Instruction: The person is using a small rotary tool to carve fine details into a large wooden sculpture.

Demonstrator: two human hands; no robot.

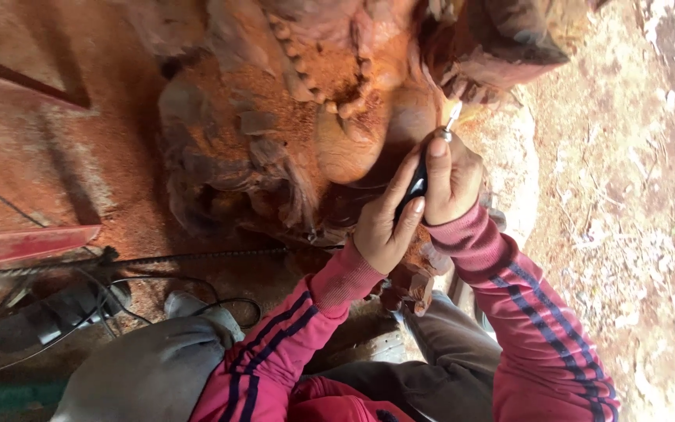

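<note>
A large reddish wood carving [330,117] with beaded and rounded relief fills the upper middle, coated in sawdust. My right hand [453,181] grips a slim black rotary carving tool [422,178], whose metal tip [451,119] touches the wood near a rounded lobe. Beside it, my left hand [384,223] also wraps the tool's body, fingers against the handle. Both arms wear pink sleeves with dark stripes.
A flexible drive shaft [197,255] and black cables [158,285] run across the dusty ground at left. A dark motor unit [56,312] lies at lower left, next to red metal bars [17,242]. My grey-trousered knees [150,367] sit below. Bare ground with wood chips lies right.
</note>
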